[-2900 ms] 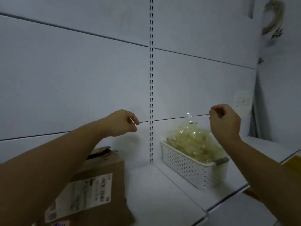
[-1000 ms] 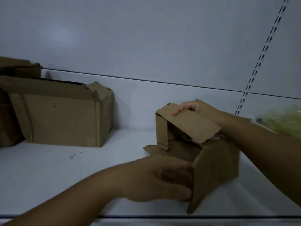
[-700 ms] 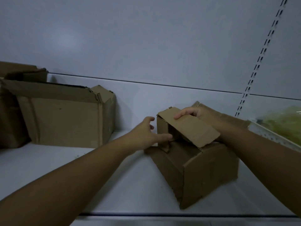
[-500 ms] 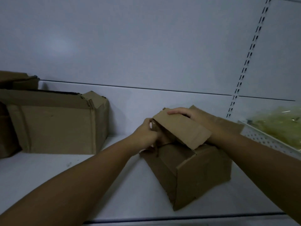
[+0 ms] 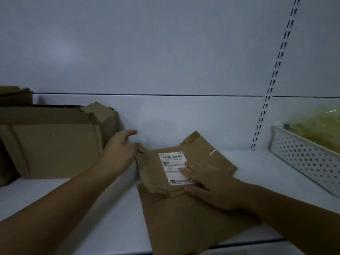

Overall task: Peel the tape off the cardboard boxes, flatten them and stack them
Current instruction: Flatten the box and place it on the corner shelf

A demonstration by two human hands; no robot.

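Note:
A small cardboard box (image 5: 185, 214) lies flattened on the white shelf (image 5: 55, 199), a white shipping label (image 5: 173, 163) facing up and a strip of clear tape (image 5: 212, 152) glinting near its far flap. My right hand (image 5: 211, 184) presses flat on it, fingers spread over the label's right edge. My left hand (image 5: 119, 151) hovers at the box's far left corner, fingers apart, holding nothing. A bigger cardboard box (image 5: 55, 140) stands upright at the left against the back wall.
A white perforated basket (image 5: 303, 161) heaped with crumpled yellowish tape (image 5: 318, 126) sits at the right. Another brown box (image 5: 14, 95) shows at the far left behind the big one. A slotted shelf upright (image 5: 272, 83) runs up the back panel.
The small box, standing with open flaps half a second ago, now lies pressed flat. My right hand moved from the top flap onto the label; my left hand came off the box's left side.

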